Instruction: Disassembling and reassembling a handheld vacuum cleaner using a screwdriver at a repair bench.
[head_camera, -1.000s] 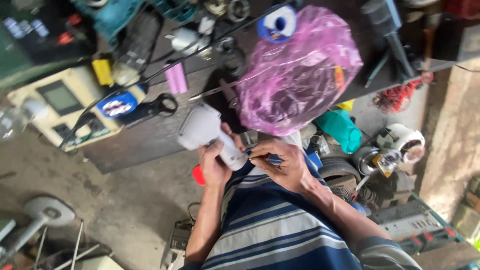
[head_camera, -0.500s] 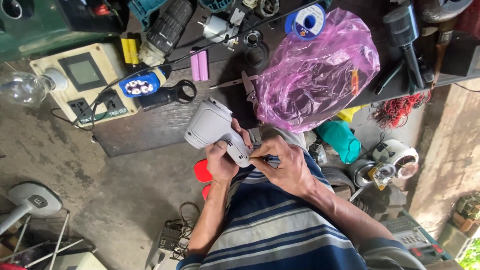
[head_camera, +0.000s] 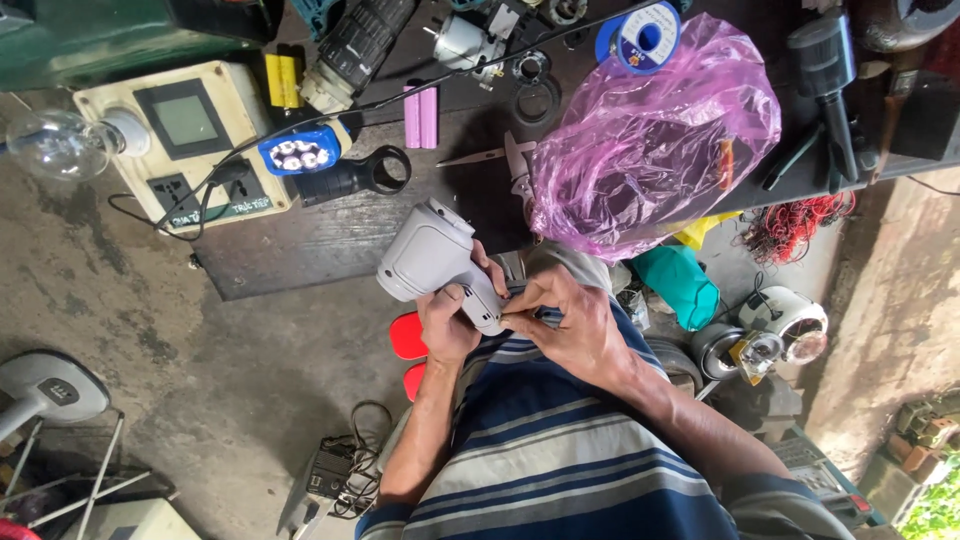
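- Both hands are now sitting lower in view than half a second ago, with the grey tool (head_camera: 432, 262) tilting further left.
- Left hand (head_camera: 447, 328) is gripping the smooth plastic handle, fingers closed around it.
- Right hand (head_camera: 570, 325) is pinching at the handle's end; whatever its fingers are holding is too small to tell.
- Crinkled pink plastic bag (head_camera: 650, 140) is lying on the dark tabletop (head_camera: 300, 250), its contents blurred.
- Cream socket box (head_camera: 185, 140) is resting far left beside a clear bulb (head_camera: 60, 145).

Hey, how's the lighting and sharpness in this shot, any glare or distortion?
Head view: soft, even daylight, no hard shadows; sharp on both hands, left hand and right hand, holding the grey plastic tool housing; glare on the crinkled pink plastic bag; wide-angle bending at edges.
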